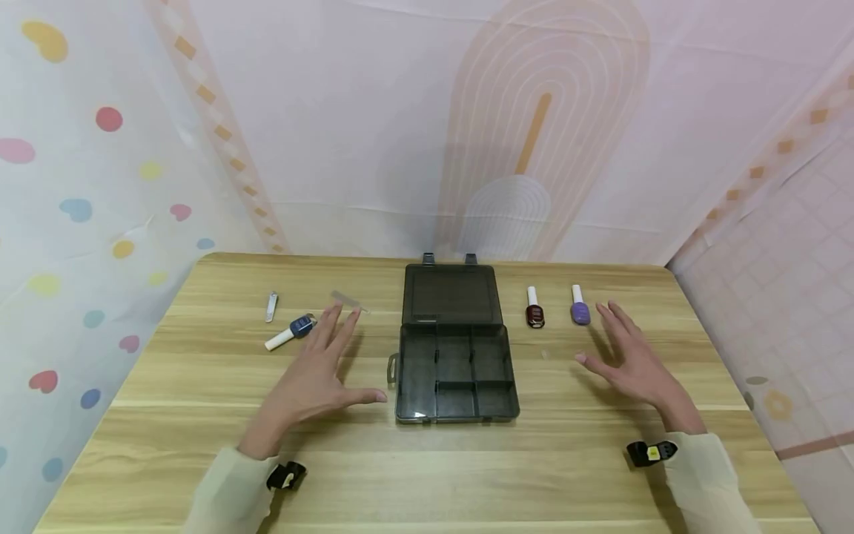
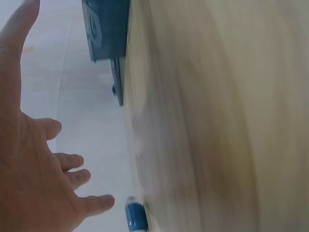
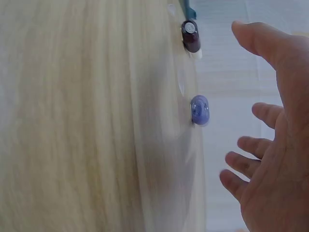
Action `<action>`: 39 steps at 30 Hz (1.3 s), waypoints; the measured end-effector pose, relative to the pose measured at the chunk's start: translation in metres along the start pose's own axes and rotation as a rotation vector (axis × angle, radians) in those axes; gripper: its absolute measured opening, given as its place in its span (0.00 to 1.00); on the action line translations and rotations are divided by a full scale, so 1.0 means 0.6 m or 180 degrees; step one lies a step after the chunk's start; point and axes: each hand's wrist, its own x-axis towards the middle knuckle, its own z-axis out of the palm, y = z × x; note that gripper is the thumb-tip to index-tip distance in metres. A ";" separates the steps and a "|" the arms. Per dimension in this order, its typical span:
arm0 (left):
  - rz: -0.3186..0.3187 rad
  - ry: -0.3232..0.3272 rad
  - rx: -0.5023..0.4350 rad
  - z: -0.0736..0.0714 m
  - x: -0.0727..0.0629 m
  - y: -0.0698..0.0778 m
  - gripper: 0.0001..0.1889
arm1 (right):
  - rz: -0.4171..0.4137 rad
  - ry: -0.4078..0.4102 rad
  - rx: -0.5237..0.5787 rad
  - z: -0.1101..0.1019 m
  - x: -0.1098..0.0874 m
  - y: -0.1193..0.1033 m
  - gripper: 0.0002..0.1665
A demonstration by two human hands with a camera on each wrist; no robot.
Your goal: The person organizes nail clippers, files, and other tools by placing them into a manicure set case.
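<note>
My left hand hovers over the table left of a dark, see-through compartment box, fingers spread, thumb pointing toward the box's side handle. Just past its fingertips lie a blue nail polish bottle with a white cap and a thin grey strip, partly hidden by the fingers. A silver nail clipper lies farther left. On the right, my right hand holds nothing, its fingers apart, close to a purple nail polish bottle. A dark red nail polish bottle lies between that one and the box.
The box's lid is folded back toward the wall, with two latches at its far edge. A tiny clear piece lies right of the box. Patterned cloth hangs behind the wooden table and along both sides.
</note>
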 end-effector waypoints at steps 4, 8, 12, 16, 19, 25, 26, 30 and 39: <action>0.0153 -0.0035 -0.0175 0.008 0.003 0.019 0.73 | 0.0031 -0.0051 0.0159 0.000 -0.001 0.006 0.57; 0.0318 -0.0128 -0.0314 0.015 0.009 0.035 0.75 | 0.0095 -0.0080 0.0323 -0.002 -0.001 0.013 0.53; 0.0478 -0.0207 -0.0353 0.022 0.020 0.048 0.76 | 0.0157 -0.0056 0.0468 -0.006 -0.002 0.022 0.49; 0.0529 -0.0306 -0.0392 0.029 0.029 0.056 0.77 | 0.0161 -0.0098 0.0509 -0.009 -0.003 0.026 0.43; 0.0569 -0.0389 -0.0468 0.033 0.032 0.060 0.77 | 0.0157 -0.0161 0.0479 -0.009 0.001 0.027 0.38; 0.0563 -0.0548 -0.0547 0.036 0.033 0.058 0.77 | 0.0225 -0.0259 0.0583 -0.002 0.018 0.028 0.32; 0.0546 -0.0573 -0.0556 0.034 0.033 0.058 0.77 | 0.0230 -0.0262 0.0603 -0.001 0.020 0.028 0.32; 0.0486 -0.0649 -0.0593 0.033 0.033 0.056 0.76 | 0.0222 -0.0240 0.0600 0.003 0.023 0.029 0.29; 0.0444 -0.0756 -0.0610 0.035 0.033 0.060 0.75 | 0.0145 -0.0193 0.0587 0.010 0.021 0.032 0.21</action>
